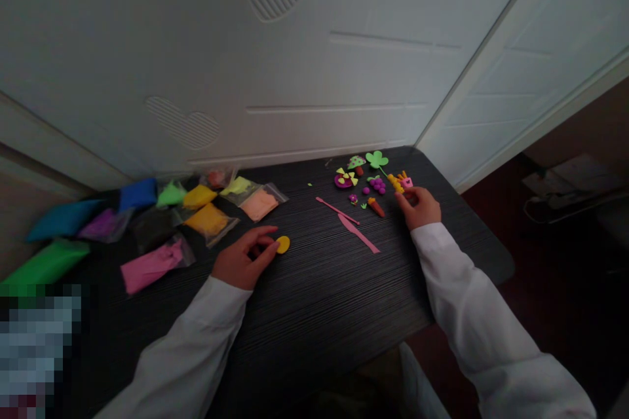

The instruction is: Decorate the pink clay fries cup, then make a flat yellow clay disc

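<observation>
My left hand [246, 258] rests on the dark table with index finger and thumb apart. Its thumb tip is at the left edge of a flat yellow clay disc [284, 245], which seems to lie on the table. On the right, my right hand [419, 205] has its fingertips closed at the lower end of a bumpy yellow clay piece [395, 182]; the fingers partly hide the contact. Just behind these fingers is a small pink clay box with orange sticks [405, 181]. Left of the hand lie a brown-orange clay carrot [376, 207] and purple clay grapes [378, 186].
Two pink modelling tools, a thin stick [337, 210] and a flat knife [358, 233], lie mid-table. Behind are a green clover [377, 159], a mushroom [356, 162] and a purple dish [340, 181]. Bags of coloured clay [152, 268] cover the left side. A white panel [314, 78] borders the back.
</observation>
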`<action>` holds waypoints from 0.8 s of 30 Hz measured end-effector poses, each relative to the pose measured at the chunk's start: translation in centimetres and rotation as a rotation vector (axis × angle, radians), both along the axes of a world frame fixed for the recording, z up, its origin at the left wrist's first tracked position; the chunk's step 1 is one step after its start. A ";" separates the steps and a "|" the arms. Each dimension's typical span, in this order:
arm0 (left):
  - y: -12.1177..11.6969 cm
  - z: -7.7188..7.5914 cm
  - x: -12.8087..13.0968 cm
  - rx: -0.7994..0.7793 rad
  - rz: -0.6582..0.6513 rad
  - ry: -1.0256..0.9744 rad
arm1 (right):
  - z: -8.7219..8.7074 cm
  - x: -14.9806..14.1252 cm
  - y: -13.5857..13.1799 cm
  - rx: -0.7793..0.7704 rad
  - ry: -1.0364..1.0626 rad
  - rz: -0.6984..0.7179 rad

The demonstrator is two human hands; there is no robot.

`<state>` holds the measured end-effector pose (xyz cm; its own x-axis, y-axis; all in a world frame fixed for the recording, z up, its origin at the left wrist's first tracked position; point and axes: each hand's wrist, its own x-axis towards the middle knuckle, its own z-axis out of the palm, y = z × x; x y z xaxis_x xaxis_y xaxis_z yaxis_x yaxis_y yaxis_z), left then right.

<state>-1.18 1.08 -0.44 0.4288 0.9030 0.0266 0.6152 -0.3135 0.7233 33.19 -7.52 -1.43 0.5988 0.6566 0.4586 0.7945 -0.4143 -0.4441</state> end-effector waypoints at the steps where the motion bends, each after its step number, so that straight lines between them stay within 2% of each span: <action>1: 0.0 0.0 0.0 0.002 -0.002 0.003 | -0.1 0.2 0.1 -0.020 0.006 -0.005; 8: 0.0 0.0 0.0 0.008 0.005 0.011 | -0.2 0.5 0.4 -0.161 0.043 -0.020; 13: -0.2 0.2 0.1 0.005 0.019 0.008 | -0.1 0.3 0.3 -0.199 0.035 -0.037; 20: -0.3 0.5 0.2 -0.001 0.030 -0.009 | -0.3 0.2 0.3 -0.174 0.021 -0.033; 24: -0.2 0.3 0.1 -0.019 0.032 -0.028 | -0.1 0.3 0.0 -0.098 0.011 -0.025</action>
